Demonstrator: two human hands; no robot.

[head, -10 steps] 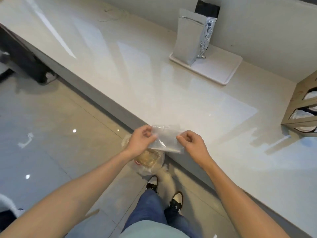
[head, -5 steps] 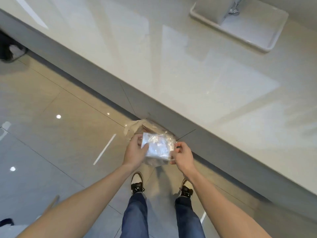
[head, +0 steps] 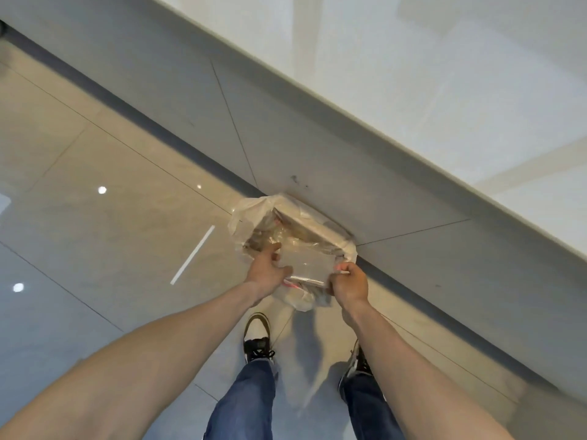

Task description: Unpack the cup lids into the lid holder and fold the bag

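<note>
Now folded bag [head: 306, 265] between both hands [head: 308, 279].

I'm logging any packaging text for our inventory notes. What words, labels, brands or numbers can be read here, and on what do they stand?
No text can be read anywhere in this view.
Folded clear bag, held between the left hand and right hand: no print visible.
Lined bin below: red marks on the rubbish inside, too blurred to read.
Shoe: no legible logo.
Counter: bare surface, no markings.
</note>
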